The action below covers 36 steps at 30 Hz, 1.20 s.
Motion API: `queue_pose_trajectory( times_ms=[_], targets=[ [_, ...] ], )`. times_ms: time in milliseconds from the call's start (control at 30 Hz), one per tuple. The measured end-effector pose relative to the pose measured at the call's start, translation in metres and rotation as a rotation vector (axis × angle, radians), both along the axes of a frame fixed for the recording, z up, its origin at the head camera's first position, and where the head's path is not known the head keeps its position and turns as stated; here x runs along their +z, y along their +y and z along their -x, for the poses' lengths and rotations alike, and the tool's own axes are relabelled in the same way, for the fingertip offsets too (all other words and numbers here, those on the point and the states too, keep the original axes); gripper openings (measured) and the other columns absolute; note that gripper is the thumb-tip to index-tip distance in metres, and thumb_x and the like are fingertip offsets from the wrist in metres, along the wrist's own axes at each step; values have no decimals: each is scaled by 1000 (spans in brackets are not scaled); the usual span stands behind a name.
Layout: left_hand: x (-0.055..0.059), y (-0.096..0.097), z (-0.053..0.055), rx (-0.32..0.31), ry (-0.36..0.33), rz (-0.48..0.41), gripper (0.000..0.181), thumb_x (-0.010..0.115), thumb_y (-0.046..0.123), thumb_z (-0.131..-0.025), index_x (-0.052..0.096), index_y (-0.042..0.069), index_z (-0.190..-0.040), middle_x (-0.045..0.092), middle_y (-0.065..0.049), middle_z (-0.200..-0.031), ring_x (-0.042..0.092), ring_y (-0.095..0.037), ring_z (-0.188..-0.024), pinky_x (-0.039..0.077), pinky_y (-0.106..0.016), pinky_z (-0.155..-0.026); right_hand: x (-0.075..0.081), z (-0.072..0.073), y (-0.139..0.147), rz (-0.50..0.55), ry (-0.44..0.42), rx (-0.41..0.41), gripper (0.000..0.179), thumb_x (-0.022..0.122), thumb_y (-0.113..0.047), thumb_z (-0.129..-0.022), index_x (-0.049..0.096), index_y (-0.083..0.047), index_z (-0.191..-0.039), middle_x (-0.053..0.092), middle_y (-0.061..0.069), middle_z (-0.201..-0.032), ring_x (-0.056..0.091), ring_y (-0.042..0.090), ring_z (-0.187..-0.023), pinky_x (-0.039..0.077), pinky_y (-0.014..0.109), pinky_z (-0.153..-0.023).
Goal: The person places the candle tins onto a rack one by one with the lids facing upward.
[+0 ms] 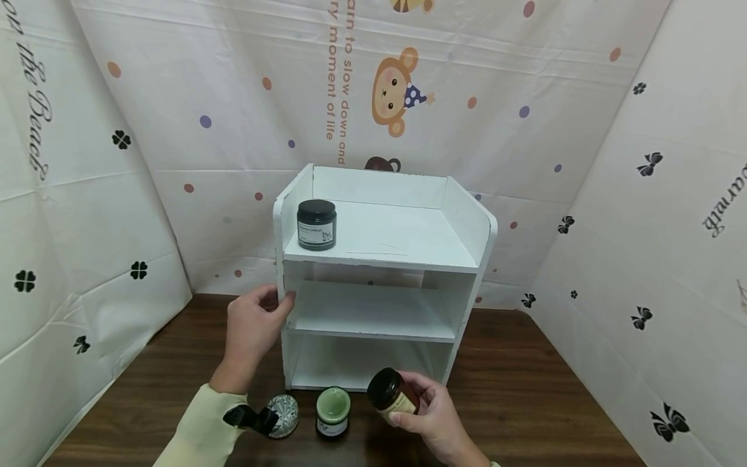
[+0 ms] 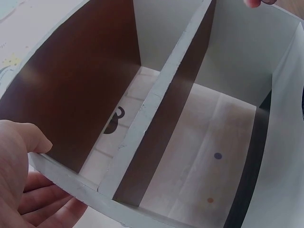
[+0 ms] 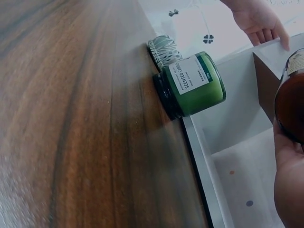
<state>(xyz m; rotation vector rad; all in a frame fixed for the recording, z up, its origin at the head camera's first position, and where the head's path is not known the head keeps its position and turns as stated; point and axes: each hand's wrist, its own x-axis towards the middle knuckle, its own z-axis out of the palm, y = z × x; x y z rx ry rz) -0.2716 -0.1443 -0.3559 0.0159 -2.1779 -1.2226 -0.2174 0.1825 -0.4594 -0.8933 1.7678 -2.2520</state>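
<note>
My left hand [image 1: 254, 324] grips the left side panel of a white three-level shelf [image 1: 373, 329], thumb at the front edge and fingers along the outside, as the left wrist view also shows. In my right hand [image 1: 432, 412] is an amber jar candle [image 1: 403, 399] with a black lid, held tilted above the table before the lowest level. Left of it a green jar candle [image 3: 197, 85] stands on its black lid, bottom up. Beside that is a small round patterned tin [image 1: 286, 415], partly covered by the black wrist strap.
A dark jar candle [image 1: 317, 225] with a white label stands on the shelf's top level, at the left. The shelf rests on a dark wooden table [image 1: 525, 389]. Printed white cloths [image 1: 233, 97] hang behind and on both sides.
</note>
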Motion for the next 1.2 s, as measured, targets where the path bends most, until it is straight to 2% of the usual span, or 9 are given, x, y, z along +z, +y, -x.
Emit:
queue_pose_trajectory(
  times_ms=[300,533,1200],
  targets=[
    [0,0,-1,7,3,3,31,74,29,-92,78,3,-111,79,-17,-98,75,-28,-89,61,-47,-77,2,-1,1,-60,11,-33,49,75,2,-86,56,11,-131,72,1,-119,67,10,-104,57,23,-86],
    [1,0,-1,6,-1,0,32,74,29,-93,78,3,-111,79,-17,-98,75,-29,-89,61,-49,-78,2,0,2,-53,21,-46,52,75,3,-85,54,13,-132,72,1,-122,67,10,-108,56,23,-88],
    [0,0,0,1,3,-4,31,74,28,-92,78,3,-111,79,-17,-98,76,-29,-89,61,-49,-78,1,3,0,9,5,-29,51,76,5,-83,59,-3,-131,69,-1,-126,65,10,-113,53,22,-97]
  ],
)
